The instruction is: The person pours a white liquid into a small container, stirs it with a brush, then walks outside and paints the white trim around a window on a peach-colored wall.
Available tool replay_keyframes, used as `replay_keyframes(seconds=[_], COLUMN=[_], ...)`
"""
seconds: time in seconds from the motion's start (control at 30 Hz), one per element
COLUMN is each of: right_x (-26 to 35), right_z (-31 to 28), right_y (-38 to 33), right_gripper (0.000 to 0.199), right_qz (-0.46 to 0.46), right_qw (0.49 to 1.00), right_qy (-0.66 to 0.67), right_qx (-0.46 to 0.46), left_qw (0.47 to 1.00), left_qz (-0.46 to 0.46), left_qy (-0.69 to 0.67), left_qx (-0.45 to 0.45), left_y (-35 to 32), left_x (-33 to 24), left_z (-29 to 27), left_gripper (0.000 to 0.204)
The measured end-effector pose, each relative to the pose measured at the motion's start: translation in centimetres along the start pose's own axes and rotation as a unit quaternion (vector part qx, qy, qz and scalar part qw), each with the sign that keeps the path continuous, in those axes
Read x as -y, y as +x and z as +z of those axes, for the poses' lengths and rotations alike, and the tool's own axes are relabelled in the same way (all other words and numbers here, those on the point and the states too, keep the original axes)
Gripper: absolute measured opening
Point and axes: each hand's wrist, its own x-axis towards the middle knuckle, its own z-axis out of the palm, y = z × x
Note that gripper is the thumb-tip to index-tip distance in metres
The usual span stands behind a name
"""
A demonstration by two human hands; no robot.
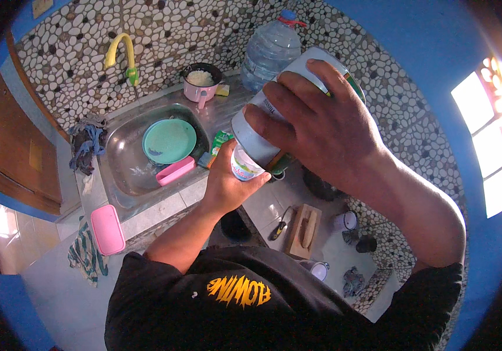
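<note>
A large white-grey can point(252, 130) is tilted down to the left, with my right hand point(330, 120) wrapped over its side. Below its lower end, my left hand point(221, 186) grips a small white tub point(243, 165) with a coloured print. The can's lower end overlaps the tub's top in view. Whether anything passes between them is hidden. Just left of the tub, a green packet point(221, 139) lies by the sink edge.
The steel sink point(123, 140) holds a mint-green plate point(170, 140) and a pink container point(175, 171). Behind stand a yellow faucet point(123, 50), a pink pot point(200, 90) and a water jug point(271, 52). A pink lid point(108, 230) and wooden tray point(295, 245) lie nearer.
</note>
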Motion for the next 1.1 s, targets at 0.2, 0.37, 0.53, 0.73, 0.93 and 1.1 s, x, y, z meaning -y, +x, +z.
replay_keyframes(seconds=[0.2, 0.37, 0.53, 0.73, 0.93, 1.1], right_x=[0.1, 0.3, 0.4, 0.1, -0.4, 0.0], right_z=[-0.1, 0.0, -0.2, -0.4, 0.5, 3.1], right_y=[0.1, 0.2, 0.3, 0.2, -1.6, -4.2], right_gripper=[0.043, 0.042, 0.043, 0.044, 0.066, 0.094], right_qz=[0.001, 0.007, 0.006, 0.026, 0.092, 0.203], right_qw=[1.0, 1.0, 1.0, 0.998, 0.99, 0.94], right_qy=[-0.001, 0.0, -0.009, 0.02, 0.102, 0.275], right_qx=[0.002, -0.007, 0.001, 0.045, 0.022, -0.013], left_qw=[1.0, 0.999, 1.0, 0.999, 1.0, 0.999], left_qz=[-0.002, -0.018, -0.003, 0.004, -0.004, -0.033], left_qy=[-0.014, -0.036, -0.022, 0.036, 0.025, 0.014], left_qx=[0.006, 0.002, -0.004, -0.005, -0.012, 0.028], left_y=[-0.1, -0.2, -0.3, -0.3, -0.6, -1.3], left_x=[0.0, -0.1, 0.6, -0.5, -0.6, 0.1], left_z=[0.0, -0.1, -0.2, -0.7, -0.7, -0.8], left_gripper=[0.082, 0.082, 0.083, 0.083, 0.079, 0.079])
